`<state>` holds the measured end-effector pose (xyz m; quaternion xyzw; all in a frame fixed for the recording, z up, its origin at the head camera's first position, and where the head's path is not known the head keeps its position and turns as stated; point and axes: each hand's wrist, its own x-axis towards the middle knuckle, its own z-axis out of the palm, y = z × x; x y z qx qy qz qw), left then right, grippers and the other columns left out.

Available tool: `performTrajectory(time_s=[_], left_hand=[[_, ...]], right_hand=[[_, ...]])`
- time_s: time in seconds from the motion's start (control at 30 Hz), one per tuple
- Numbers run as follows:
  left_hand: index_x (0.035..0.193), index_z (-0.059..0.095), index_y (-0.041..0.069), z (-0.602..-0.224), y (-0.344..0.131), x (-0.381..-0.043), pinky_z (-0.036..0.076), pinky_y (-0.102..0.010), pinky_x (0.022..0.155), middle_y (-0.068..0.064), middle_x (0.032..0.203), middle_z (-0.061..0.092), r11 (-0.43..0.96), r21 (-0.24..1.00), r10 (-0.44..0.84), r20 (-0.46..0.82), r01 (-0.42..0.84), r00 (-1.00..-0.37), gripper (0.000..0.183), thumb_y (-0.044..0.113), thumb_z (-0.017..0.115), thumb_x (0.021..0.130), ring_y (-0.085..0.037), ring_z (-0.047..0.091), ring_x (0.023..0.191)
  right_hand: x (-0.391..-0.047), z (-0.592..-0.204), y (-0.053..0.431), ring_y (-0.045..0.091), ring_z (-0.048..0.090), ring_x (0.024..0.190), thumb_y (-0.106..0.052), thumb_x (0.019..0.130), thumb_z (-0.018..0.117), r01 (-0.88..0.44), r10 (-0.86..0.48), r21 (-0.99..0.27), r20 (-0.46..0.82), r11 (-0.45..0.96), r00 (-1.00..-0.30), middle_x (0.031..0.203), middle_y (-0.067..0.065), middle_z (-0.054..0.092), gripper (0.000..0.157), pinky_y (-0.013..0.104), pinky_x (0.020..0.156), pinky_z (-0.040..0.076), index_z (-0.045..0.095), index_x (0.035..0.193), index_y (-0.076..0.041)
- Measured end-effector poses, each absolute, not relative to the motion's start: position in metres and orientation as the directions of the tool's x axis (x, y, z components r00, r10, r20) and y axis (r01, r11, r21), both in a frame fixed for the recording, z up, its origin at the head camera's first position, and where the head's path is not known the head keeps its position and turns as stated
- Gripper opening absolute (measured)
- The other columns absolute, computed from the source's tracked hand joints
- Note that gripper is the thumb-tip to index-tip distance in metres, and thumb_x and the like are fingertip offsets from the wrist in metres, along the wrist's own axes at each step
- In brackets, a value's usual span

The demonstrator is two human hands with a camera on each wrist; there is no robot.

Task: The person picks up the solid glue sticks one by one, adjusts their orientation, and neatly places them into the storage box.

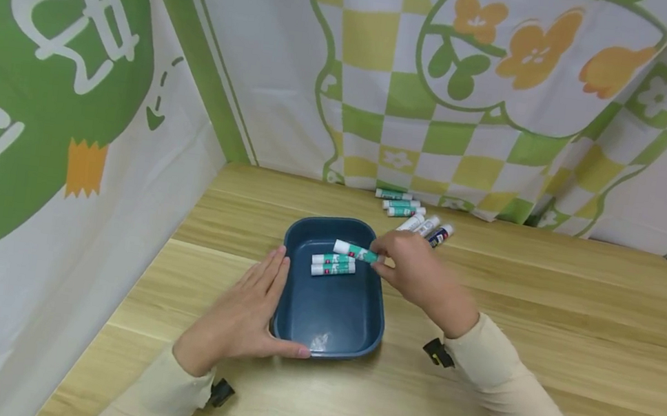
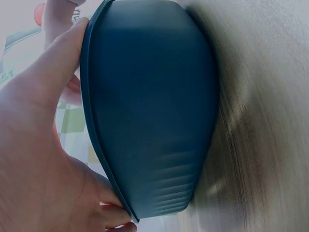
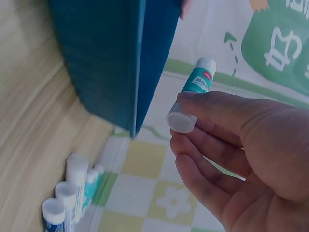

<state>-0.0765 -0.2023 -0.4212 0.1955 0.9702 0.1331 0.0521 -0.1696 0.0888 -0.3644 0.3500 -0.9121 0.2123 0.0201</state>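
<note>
My right hand [image 1: 420, 267] pinches a white-capped green glue stick [image 1: 348, 249] between thumb and fingers, over the far right part of a dark blue tray [image 1: 328, 322]. In the right wrist view the held glue stick [image 3: 199, 81] shows its green label and pale round end. Two similar glue sticks [image 1: 333, 270] lie side by side on the tray's floor. At the tray's left near corner is my left hand [image 1: 246, 312], its straight fingers along the left rim and its thumb along the near rim. The left wrist view shows the tray's outer wall [image 2: 149, 96] close beside that hand.
Behind the tray, three green glue sticks [image 1: 401, 204] lie on the wooden table [image 1: 545, 317]. Near them are two white sticks [image 1: 427, 225] and a dark blue one [image 1: 440, 236], partly behind my right hand. A patterned curtain [image 1: 362, 125] hangs along the table's back edge.
</note>
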Motion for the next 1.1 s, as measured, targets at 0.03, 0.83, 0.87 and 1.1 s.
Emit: performTrajectory(time_s=[0.03,0.83,0.87,1.1], left_hand=[[0.167,0.013,-0.005,-0.421,-0.202,-0.076,0.023,-0.056,0.134,-0.021,0.178,0.003,0.888,0.281,0.393,-0.05,0.364,-0.918,0.146,0.093,0.065,0.072,-0.036,0.007,0.167],[0.167,0.013,-0.004,-0.42,-0.202,-0.077,0.023,-0.054,0.134,-0.022,0.178,0.004,0.89,0.279,0.391,-0.06,0.361,-0.918,0.145,0.093,0.064,0.073,-0.035,0.007,0.167],[0.167,0.013,-0.005,-0.421,-0.203,-0.077,0.023,-0.054,0.134,-0.022,0.178,0.004,0.89,0.278,0.391,-0.058,0.362,-0.918,0.145,0.093,0.064,0.072,-0.035,0.007,0.167],[0.167,0.014,-0.005,-0.421,-0.203,-0.077,0.023,-0.054,0.134,-0.022,0.178,0.004,0.89,0.272,0.394,-0.053,0.366,-0.918,0.145,0.093,0.065,0.073,-0.035,0.007,0.167]], right_hand=[[-0.169,-0.364,0.085,0.022,0.072,0.088,-0.004,0.093,0.079,-0.656,-0.641,-0.368,0.18,0.659,-0.746,0.096,0.007,0.078,0.009,0.037,0.078,0.062,0.078,0.102,-0.003],[-0.189,-0.415,0.05,0.016,0.066,0.083,-0.001,0.09,0.08,-0.786,-0.79,-0.233,0.096,0.573,-0.605,0.089,0.003,0.076,0.008,0.032,0.076,0.06,0.079,0.093,-0.008],[-0.188,-0.416,0.049,0.017,0.067,0.084,-0.002,0.09,0.081,-0.782,-0.786,-0.225,0.094,0.581,-0.611,0.09,0.003,0.076,0.007,0.032,0.077,0.061,0.079,0.093,-0.009],[-0.189,-0.418,0.044,0.021,0.071,0.086,-0.004,0.09,0.082,-0.748,-0.75,-0.199,0.082,0.633,-0.657,0.089,0.004,0.077,0.006,0.036,0.078,0.062,0.079,0.093,-0.008]])
